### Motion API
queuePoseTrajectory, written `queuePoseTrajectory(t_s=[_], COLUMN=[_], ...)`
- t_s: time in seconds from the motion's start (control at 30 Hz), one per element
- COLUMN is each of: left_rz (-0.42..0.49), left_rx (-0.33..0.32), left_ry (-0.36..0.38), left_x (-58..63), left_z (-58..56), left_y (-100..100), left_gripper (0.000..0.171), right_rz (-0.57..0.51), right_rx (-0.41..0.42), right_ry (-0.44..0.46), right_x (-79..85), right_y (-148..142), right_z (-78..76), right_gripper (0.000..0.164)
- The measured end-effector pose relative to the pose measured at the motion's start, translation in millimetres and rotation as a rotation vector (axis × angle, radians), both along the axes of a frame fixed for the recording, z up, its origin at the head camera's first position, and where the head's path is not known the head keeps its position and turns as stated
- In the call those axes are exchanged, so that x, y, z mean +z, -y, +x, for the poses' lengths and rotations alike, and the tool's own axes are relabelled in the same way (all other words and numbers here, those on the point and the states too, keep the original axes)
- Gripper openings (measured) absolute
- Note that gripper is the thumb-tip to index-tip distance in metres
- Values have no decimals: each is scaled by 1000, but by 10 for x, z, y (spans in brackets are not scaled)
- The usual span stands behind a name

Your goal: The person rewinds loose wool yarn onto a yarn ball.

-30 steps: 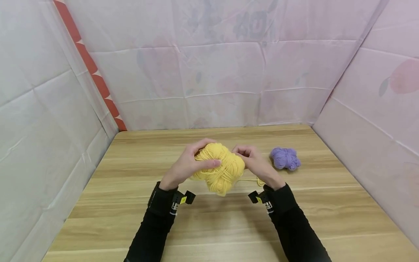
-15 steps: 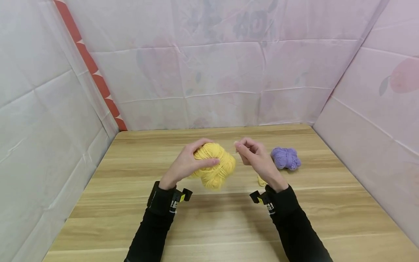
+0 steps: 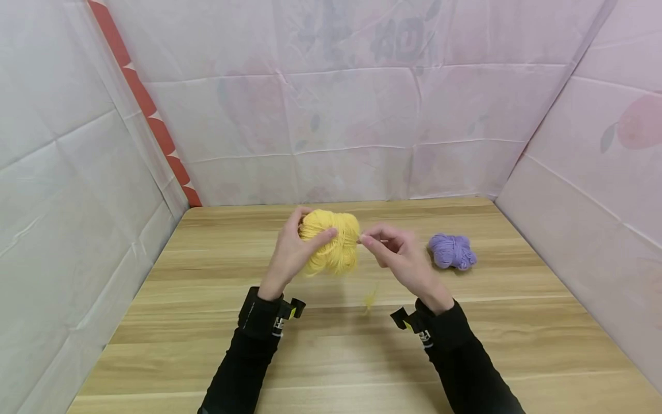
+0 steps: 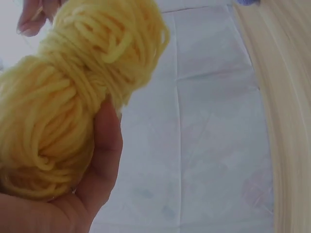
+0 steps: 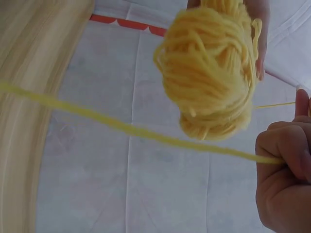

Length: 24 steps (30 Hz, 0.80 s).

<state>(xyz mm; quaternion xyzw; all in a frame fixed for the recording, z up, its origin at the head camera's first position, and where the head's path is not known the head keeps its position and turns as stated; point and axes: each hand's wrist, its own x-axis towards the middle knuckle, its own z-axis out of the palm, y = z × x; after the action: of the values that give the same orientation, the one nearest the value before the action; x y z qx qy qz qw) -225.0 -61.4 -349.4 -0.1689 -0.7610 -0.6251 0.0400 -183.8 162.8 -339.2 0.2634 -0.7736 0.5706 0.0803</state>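
A plump yellow yarn skein (image 3: 338, 244), bound round its middle, is held above the table by my left hand (image 3: 285, 259). In the left wrist view, fingers (image 4: 108, 141) curl round the skein (image 4: 73, 92). Close to the skein's right end, my right hand (image 3: 405, 261) pinches a yellow yarn strand. The right wrist view shows that strand (image 5: 131, 129) running through the curled right hand (image 5: 284, 170), and a thin stretch reaching toward the skein (image 5: 209, 73). A blurred bit of loose yellow yarn (image 3: 369, 302) dangles between the forearms.
A smaller purple yarn skein (image 3: 451, 251) lies on the wooden table (image 3: 217, 322), right of my right hand. Pale printed sheets (image 3: 341, 115) rise behind the table and on both sides. A red strip (image 3: 139, 98) edges the left corner.
My left hand has turned the yellow skein and shifted it up and leftward. My right hand drew off to the right, then came back beside it. The loose yarn moved left from the right wrist.
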Motion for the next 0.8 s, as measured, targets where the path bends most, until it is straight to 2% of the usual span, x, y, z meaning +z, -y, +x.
queuePoseTrajectory(t_s=[0.2, 0.37, 0.53, 0.8], left_rz=[151, 307, 426, 502], left_rx=[58, 73, 52, -16], left_ry=[26, 1, -9, 8], left_x=[-7, -4, 1, 10], left_z=[-30, -57, -64, -26], left_y=[4, 25, 40, 38], left_gripper=[52, 48, 41, 34], right_rz=[60, 106, 122, 129], right_rx=[54, 114, 151, 130], right_ry=[15, 23, 57, 148], right_x=[-29, -86, -158, -260], right_y=[129, 211, 268, 302], right_z=[31, 12, -22, -83], right_gripper=[13, 13, 15, 17])
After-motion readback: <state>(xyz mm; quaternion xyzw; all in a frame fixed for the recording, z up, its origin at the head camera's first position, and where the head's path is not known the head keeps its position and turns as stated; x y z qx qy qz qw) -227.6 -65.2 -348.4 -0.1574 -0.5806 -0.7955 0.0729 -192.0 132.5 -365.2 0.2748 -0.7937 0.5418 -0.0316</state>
